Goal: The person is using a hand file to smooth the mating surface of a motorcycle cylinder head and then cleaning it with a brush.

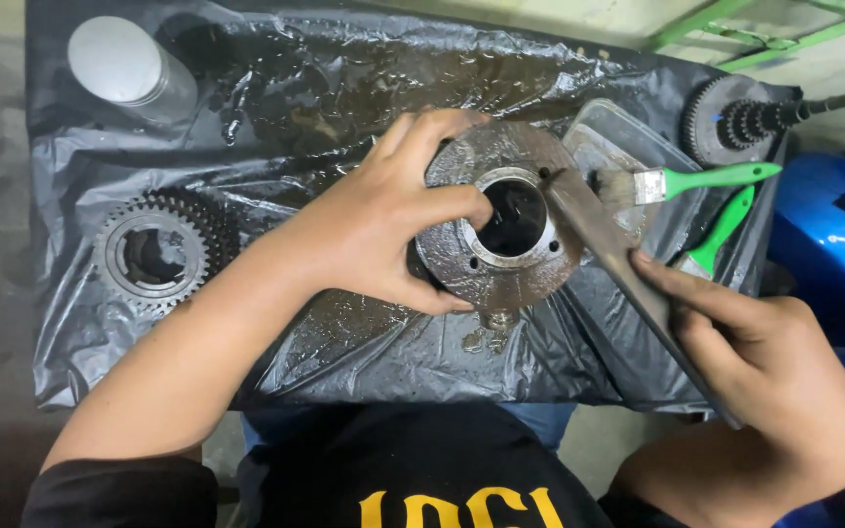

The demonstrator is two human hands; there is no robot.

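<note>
Head view: left hand (383, 220) grips metal hub (498, 220).

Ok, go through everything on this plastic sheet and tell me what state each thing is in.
Round metal hub: tilted, greasy, gripped by left hand.
Flat metal bar: held by right hand, tip on hub.
Gear: lying flat.
Brush: resting in clear tray.
Grey can: upright, capped.

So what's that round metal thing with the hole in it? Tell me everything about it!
The round metal part is a thick grey disc, grimy and wet-looking, with a big dark hole in the middle, a paler raised ring around it and small holes. It sits tilted over the black plastic sheet. The left hand grips its edge, and the flat metal bar in the right hand touches its face.
</note>
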